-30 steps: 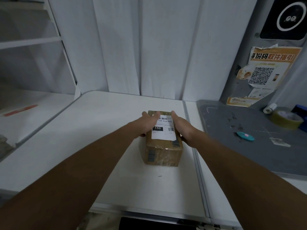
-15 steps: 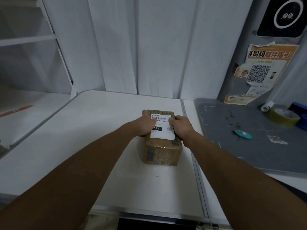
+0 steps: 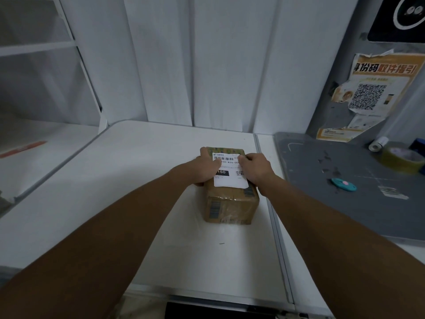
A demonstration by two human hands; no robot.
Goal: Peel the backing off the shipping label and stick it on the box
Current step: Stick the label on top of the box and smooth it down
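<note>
Both arms reach forward; left hand (image 3: 205, 168) and right hand (image 3: 255, 168) press flat, fingers loosely curled, on the label (image 3: 230, 178) atop the box (image 3: 231, 203), gripping nothing.

Both hands (image 3: 231, 168) seemingly press the label (image 3: 230, 179) onto the box (image 3: 232, 203).

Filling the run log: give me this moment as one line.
stage: pressing label down | shipping label: on top of box | left hand: on label | right hand: on label | backing: not visible
</note>
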